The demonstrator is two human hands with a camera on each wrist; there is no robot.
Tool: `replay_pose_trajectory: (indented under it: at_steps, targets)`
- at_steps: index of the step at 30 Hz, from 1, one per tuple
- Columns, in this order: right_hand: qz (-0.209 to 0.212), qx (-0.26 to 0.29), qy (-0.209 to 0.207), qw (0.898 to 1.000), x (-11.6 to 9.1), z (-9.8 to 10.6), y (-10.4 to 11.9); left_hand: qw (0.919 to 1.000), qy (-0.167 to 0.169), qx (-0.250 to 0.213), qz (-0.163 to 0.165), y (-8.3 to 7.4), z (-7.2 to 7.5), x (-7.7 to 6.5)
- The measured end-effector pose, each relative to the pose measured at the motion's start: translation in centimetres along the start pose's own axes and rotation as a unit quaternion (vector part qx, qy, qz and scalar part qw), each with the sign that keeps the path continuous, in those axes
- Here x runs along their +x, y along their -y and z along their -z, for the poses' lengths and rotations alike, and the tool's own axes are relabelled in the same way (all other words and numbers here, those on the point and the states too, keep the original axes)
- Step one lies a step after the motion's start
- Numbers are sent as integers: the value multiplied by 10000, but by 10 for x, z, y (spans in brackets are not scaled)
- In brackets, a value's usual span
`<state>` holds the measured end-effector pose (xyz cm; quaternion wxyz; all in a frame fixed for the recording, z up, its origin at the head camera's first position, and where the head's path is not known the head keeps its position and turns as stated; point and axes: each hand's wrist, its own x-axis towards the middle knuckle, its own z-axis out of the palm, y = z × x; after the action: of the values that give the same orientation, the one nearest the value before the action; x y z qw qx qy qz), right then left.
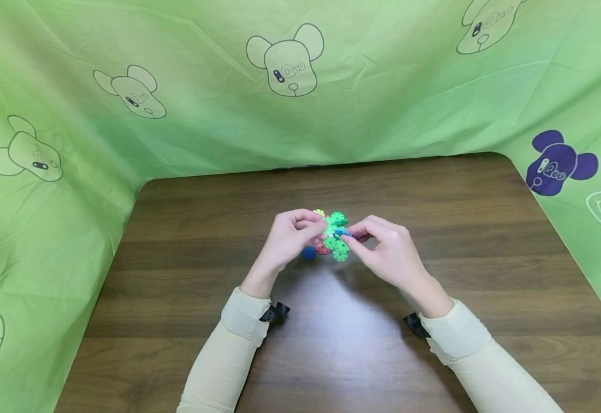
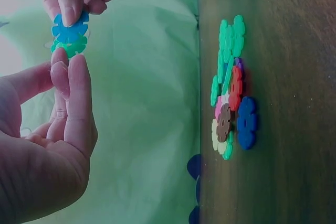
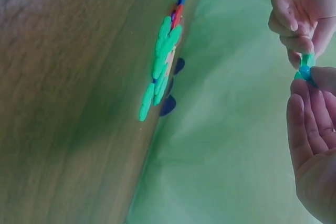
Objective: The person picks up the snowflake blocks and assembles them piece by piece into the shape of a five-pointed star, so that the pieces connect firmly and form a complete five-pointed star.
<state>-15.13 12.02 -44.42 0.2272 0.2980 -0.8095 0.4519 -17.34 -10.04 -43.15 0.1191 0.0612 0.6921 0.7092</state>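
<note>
Above the table, my left hand (image 1: 290, 241) pinches a green notched plastic disc (image 2: 72, 46) between thumb and fingers. My right hand (image 1: 387, 249) pinches a blue notched disc (image 2: 71, 27), its thumb flat on the disc's face in the left wrist view. The two discs meet edge to edge at an angle, the blue one's lower edge at the green one's notched rim. Fingertips of both hands are close together. Beneath them on the table lies a small heap of similar discs, mostly green (image 1: 340, 253), partly hidden by the hands in the head view.
Within the heap are a red disc (image 2: 236, 87), a brown disc (image 2: 224, 122) and a dark blue disc (image 2: 247, 123) at its edge. The brown wooden table (image 1: 176, 310) is enclosed at its back and sides by a green printed cloth (image 1: 202, 132).
</note>
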Motion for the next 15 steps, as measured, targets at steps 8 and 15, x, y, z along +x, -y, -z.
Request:
replay_pose_trajectory:
  at_steps: [8,15]
  targets:
    - [70,-128,-75,9999,-1,-2,-1,9999,-33,-156,46,2,-1,1]
    - [87,-65,-168,9998,-2,-2,-3,9997,-33,-225,89,2,0,0]
